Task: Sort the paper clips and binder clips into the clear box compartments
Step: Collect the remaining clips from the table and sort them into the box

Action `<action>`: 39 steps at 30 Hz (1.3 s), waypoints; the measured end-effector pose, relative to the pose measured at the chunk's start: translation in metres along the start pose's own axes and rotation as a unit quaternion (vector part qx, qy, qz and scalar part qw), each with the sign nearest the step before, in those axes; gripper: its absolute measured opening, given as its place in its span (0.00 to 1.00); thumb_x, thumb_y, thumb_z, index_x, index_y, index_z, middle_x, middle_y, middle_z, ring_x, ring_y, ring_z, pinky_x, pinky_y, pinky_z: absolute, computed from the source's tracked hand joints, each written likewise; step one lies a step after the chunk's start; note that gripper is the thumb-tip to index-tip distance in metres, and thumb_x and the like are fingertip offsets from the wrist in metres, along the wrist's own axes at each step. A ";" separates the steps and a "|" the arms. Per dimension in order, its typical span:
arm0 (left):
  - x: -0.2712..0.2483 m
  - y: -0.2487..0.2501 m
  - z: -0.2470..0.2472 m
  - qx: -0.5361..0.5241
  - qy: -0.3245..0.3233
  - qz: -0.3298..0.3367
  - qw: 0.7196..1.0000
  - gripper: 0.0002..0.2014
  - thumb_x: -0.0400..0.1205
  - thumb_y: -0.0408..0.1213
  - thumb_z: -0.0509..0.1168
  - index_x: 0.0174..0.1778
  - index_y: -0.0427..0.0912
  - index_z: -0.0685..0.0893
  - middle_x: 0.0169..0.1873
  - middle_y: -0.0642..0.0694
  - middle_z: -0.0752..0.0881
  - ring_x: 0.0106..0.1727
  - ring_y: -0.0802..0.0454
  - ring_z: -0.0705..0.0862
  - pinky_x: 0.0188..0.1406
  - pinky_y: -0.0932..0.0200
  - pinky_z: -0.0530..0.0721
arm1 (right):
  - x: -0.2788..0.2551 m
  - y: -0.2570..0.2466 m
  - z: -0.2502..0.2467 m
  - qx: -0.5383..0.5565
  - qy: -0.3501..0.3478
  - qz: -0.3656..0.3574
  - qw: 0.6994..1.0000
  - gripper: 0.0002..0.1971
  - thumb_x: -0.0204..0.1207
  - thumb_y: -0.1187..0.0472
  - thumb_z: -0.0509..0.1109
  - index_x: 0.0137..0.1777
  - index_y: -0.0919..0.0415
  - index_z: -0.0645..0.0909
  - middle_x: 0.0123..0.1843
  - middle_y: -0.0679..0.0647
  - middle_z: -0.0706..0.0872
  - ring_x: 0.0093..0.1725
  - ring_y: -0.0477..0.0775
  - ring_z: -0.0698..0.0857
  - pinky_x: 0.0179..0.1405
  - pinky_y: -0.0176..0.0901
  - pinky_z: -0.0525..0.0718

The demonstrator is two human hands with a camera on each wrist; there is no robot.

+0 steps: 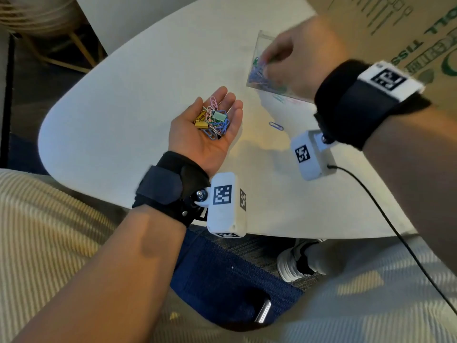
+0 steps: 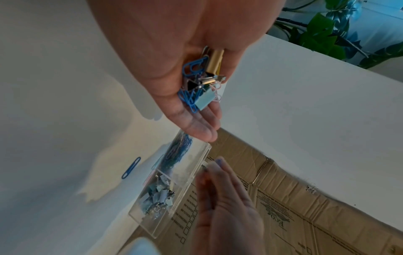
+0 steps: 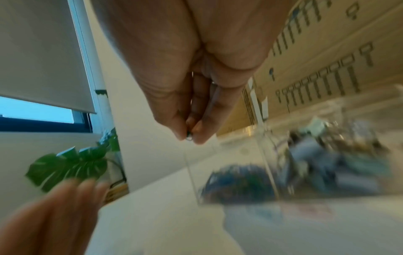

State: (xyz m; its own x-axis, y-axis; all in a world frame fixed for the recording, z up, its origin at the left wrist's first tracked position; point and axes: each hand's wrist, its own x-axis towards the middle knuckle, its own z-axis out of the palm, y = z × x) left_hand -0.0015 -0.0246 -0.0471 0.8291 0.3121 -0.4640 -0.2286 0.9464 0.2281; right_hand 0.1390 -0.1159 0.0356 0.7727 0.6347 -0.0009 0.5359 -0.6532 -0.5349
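My left hand (image 1: pixel 231 112) lies palm up over the white table (image 1: pixel 138 95), fingers fairly straight, carrying a pile of clips (image 1: pixel 212 120): blue and pink paper clips with yellow and green binder clips (image 2: pixel 201 82). At the back right stands the clear box (image 1: pixel 254 56). One of its compartments holds paper clips (image 2: pixel 177 152), another binder clips (image 2: pixel 157 198). My right hand (image 1: pixel 268 64) hovers over the paper-clip side. Its fingertips (image 3: pixel 201 136) pinch a thin green paper clip (image 3: pixel 189 137). A lone blue paper clip (image 1: pixel 276 125) lies on the table in front of the box.
A large cardboard box (image 1: pixel 395 33) stands right behind the clear box. A black cable (image 1: pixel 385 214) trails from my right wrist across the table's near edge. A leafy plant (image 2: pixel 322 34) sits beyond the table. My knees and a shoe (image 1: pixel 294 263) are below.
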 end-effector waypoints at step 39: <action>-0.007 -0.004 0.000 0.022 -0.003 -0.012 1.000 0.20 0.88 0.42 0.51 0.58 0.32 0.83 0.43 0.38 0.87 0.41 0.42 0.89 0.46 0.54 0.89 | -0.024 0.033 0.019 -0.246 -0.176 -0.030 0.953 0.12 0.78 0.60 0.72 0.60 0.61 0.84 0.58 0.57 0.86 0.57 0.60 0.82 0.52 0.45 0.77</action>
State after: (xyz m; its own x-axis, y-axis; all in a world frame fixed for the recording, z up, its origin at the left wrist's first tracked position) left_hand -0.0064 -0.0307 -0.0453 0.8368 0.2885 -0.4654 -0.1855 0.9490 0.2548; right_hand 0.1321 -0.1449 0.0017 0.6193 0.7201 -0.3129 0.7378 -0.6701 -0.0819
